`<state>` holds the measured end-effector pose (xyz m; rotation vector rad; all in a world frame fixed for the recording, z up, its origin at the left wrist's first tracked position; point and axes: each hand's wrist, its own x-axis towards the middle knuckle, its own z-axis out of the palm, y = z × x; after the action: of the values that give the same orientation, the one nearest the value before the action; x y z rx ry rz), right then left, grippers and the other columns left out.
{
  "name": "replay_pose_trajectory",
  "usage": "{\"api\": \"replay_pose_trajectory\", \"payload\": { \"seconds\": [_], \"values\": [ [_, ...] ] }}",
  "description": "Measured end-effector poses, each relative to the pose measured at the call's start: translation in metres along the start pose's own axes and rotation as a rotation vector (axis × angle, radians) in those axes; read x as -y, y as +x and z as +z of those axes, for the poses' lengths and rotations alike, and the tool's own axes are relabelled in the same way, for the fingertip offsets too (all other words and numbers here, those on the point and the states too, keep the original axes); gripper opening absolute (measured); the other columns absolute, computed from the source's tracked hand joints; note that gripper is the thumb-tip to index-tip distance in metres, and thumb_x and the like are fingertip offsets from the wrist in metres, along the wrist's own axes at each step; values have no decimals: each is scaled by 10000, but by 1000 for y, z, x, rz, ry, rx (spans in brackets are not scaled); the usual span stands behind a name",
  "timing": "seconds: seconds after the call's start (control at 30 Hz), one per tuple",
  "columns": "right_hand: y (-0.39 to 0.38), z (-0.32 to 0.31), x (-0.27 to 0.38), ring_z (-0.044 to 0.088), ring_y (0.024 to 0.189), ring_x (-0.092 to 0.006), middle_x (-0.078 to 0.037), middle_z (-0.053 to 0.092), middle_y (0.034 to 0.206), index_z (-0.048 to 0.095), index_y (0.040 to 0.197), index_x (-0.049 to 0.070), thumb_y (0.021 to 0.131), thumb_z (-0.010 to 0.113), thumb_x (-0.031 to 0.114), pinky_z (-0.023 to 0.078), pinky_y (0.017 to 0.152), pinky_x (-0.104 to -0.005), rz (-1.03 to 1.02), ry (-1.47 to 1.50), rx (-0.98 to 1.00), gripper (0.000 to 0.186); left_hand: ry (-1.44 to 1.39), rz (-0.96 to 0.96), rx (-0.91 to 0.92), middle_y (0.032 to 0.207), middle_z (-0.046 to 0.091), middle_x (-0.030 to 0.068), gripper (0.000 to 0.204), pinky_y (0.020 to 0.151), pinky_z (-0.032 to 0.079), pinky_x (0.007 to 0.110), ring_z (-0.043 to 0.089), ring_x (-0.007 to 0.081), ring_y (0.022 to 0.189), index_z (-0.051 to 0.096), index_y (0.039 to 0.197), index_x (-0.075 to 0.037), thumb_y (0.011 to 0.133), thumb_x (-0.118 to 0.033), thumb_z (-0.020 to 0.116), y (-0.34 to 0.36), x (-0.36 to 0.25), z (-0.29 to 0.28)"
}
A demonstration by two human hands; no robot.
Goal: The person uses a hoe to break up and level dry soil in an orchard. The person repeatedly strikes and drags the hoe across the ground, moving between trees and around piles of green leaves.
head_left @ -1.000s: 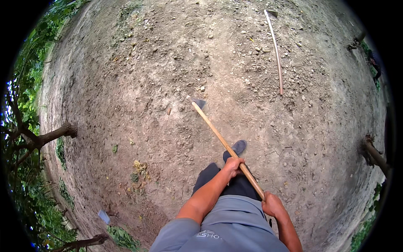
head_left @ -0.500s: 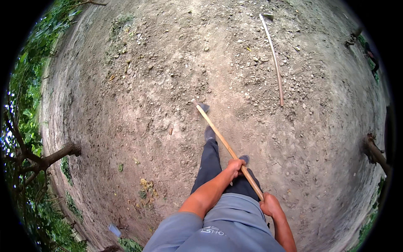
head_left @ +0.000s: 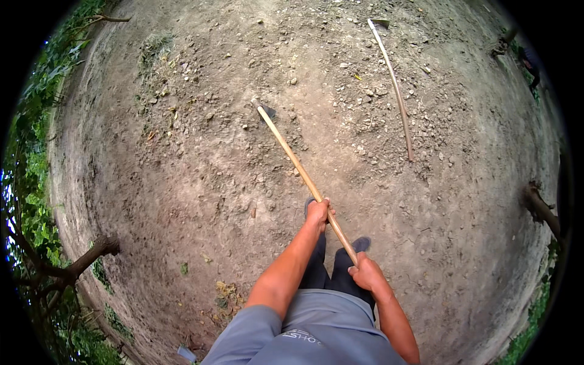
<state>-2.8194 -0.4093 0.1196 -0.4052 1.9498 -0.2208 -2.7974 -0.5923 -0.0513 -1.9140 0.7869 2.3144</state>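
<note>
I hold a hoe with a long pale wooden handle, slanting from my body up to the far left. Its dark metal blade is at the far end, over loose, cloddy soil; whether it touches the ground I cannot tell. Wrapped round the middle of the handle is my left hand. My right hand grips the near end, close to my right thigh. A second hoe lies on the ground at the far right, its blade at the far end.
Bare brown soil with scattered clods surrounds me. Tree trunks stand at the left and right, with green leaves along the left rim. Dry yellowish plant scraps lie left of my legs. A small bluish object sits at the lower left.
Both hands have moved forward with the hoe, and its blade has travelled away from me and to the left. My feet show in a different position.
</note>
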Motion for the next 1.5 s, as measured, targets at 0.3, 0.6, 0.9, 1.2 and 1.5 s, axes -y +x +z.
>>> {"api": "replay_pose_trajectory", "payload": {
  "seconds": [0.3,0.6,0.9,1.2,1.5],
  "values": [
    [-27,24,-61,594,770,-456,-277,609,781,454,945,-17,793,588,154,471,702,-521,134,-165,-134,266,210,-258,187,751,592,87,255,594,552,401,628,218,656,510,975,-8,924,-258,503,-11,56,21],
    [-135,22,-120,599,782,-444,-272,612,794,445,935,-10,774,595,160,473,713,-504,340,-144,7,278,283,-416,173,731,579,81,153,534,548,363,614,202,618,535,910,-9,880,-158,557,-19,137,45],
    [-113,19,-113,579,796,-466,-290,600,806,481,893,-27,760,610,144,465,712,-506,239,-85,-92,253,236,-272,105,694,557,79,105,482,513,356,592,200,564,529,856,-7,864,-108,558,-8,112,41],
    [-65,31,-103,576,830,-453,-274,599,817,478,916,5,758,625,148,458,713,-507,55,40,-2,259,209,-203,18,696,568,91,144,505,500,382,607,216,592,530,844,-10,865,-145,572,0,58,-5],
    [-116,-10,-93,596,817,-426,-258,610,808,548,915,11,699,642,172,473,730,-474,272,-82,16,285,235,-410,81,748,592,123,150,474,546,364,612,227,582,547,902,49,837,-84,572,-20,106,5]
  ]
}}
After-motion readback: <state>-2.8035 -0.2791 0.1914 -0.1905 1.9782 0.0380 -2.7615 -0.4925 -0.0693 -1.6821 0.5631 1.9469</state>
